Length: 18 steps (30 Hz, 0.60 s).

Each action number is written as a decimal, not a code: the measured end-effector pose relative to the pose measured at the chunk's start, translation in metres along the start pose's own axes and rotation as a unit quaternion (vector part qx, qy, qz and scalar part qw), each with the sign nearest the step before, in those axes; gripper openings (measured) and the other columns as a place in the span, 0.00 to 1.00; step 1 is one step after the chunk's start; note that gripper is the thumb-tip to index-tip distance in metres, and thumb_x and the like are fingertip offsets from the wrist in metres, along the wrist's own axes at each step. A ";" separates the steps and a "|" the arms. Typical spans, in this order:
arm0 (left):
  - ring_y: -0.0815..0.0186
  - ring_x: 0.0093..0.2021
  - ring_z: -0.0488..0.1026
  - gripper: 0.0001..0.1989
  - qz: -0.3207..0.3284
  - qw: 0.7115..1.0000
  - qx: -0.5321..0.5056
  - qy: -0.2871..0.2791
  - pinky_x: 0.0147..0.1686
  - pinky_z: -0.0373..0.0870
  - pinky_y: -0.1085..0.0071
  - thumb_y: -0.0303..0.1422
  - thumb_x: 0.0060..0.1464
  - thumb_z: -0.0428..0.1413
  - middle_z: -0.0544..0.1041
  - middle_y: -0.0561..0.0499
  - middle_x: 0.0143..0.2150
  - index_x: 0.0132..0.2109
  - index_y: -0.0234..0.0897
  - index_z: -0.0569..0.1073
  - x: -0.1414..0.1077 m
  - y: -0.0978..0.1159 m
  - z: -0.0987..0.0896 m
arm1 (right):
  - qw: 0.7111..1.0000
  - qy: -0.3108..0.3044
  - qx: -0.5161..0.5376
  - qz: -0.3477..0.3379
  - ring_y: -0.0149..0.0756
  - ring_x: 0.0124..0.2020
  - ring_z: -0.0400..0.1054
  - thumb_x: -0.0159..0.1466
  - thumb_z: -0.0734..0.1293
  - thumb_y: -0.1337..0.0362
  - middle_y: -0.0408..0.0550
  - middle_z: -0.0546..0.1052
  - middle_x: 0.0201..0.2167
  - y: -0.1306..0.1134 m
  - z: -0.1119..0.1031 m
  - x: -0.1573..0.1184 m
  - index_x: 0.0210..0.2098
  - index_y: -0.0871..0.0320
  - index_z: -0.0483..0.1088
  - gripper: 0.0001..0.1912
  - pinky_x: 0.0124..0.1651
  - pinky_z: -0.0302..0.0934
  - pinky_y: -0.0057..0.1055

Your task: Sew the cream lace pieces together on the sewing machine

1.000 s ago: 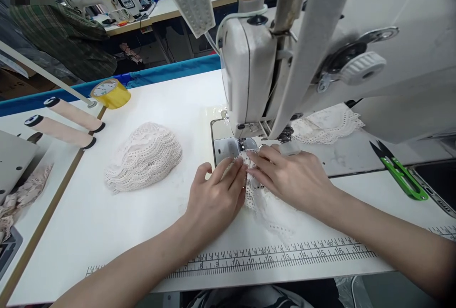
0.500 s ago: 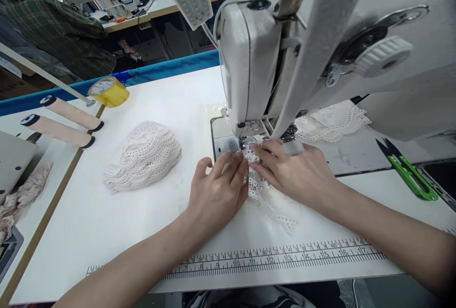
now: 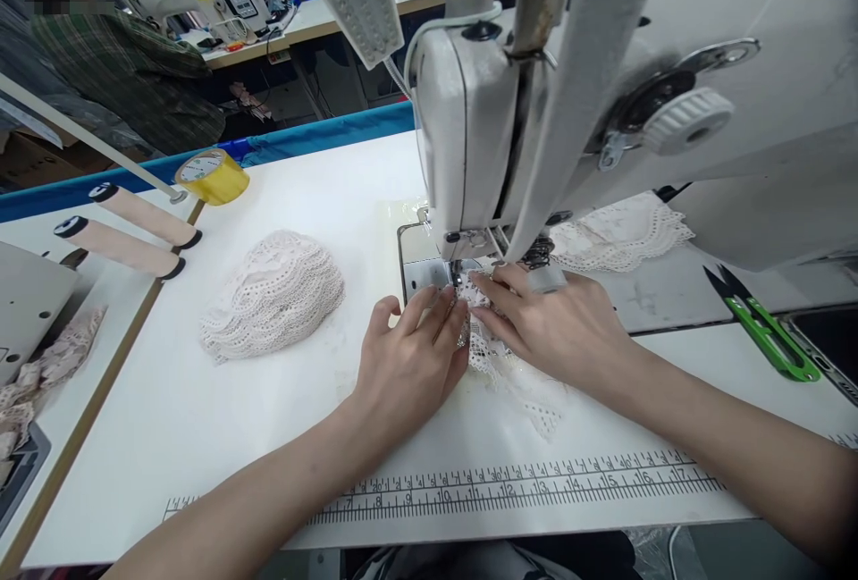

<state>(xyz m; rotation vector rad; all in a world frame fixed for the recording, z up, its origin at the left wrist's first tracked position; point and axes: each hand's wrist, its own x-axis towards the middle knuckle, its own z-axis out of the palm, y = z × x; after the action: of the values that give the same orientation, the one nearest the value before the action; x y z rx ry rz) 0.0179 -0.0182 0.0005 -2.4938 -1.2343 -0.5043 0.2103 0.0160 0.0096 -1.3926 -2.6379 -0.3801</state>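
Observation:
A strip of white lace trim (image 3: pixel 488 355) lies under the presser foot of the sewing machine (image 3: pixel 462 133), its loose end trailing toward the front of the table. My left hand (image 3: pixel 408 352) rests left of the lace, its curled fingertips pressing the edge just in front of the foot. From the right, my right hand (image 3: pixel 559 316) grips the same lace, thumb and fingers close to the needle area. The fingers partly cover the lace there, and the needle point is hidden. Left of my hands sits a heap of white lace (image 3: pixel 274 298).
Green thread snips (image 3: pixel 770 334) lie at the right. Finished-looking lace pieces (image 3: pixel 623 231) rest behind the machine head. Yellow tape (image 3: pixel 213 176) and two pink thread cones (image 3: pixel 121 247) stand at the left. A ruler strip (image 3: pixel 469 495) runs along the front edge. A person in a plaid shirt (image 3: pixel 121 71) sits beyond.
The view has shifted slightly. Both hands keep almost the same place on the lace by the presser foot, and nothing has been let go.

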 end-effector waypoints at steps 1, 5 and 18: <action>0.61 0.56 0.70 0.15 0.001 1.000 0.000 0.000 0.47 0.57 0.58 0.31 0.64 0.50 0.77 0.47 0.55 0.55 0.35 0.73 0.000 0.000 0.000 | 1.000 -0.001 0.001 0.001 0.36 0.29 0.68 0.71 0.57 0.57 0.53 0.79 0.41 0.000 0.000 0.000 0.47 0.58 0.77 0.20 0.26 0.45 0.34; 0.60 0.56 0.70 0.15 0.000 1.000 0.001 -0.008 0.47 0.57 0.58 0.32 0.65 0.49 0.76 0.46 0.56 0.55 0.35 0.73 0.001 -0.002 0.001 | 1.000 -0.004 0.013 0.009 0.37 0.29 0.68 0.71 0.56 0.57 0.53 0.79 0.41 0.001 0.000 0.002 0.50 0.58 0.75 0.21 0.26 0.44 0.34; 0.57 0.55 0.70 0.16 -0.003 1.000 -0.011 -0.009 0.47 0.59 0.57 0.32 0.62 0.52 0.76 0.45 0.56 0.56 0.35 0.72 0.002 -0.004 0.003 | 0.985 0.091 0.119 -0.088 0.31 0.25 0.64 0.69 0.60 0.55 0.47 0.79 0.32 0.005 -0.005 -0.005 0.37 0.57 0.77 0.17 0.26 0.46 0.31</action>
<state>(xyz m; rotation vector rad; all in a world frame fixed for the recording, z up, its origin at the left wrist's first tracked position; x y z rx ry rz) 0.0160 -0.0133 -0.0009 -2.5183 -1.2511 -0.4997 0.2178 0.0132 0.0142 -1.0073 -2.5627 -0.1921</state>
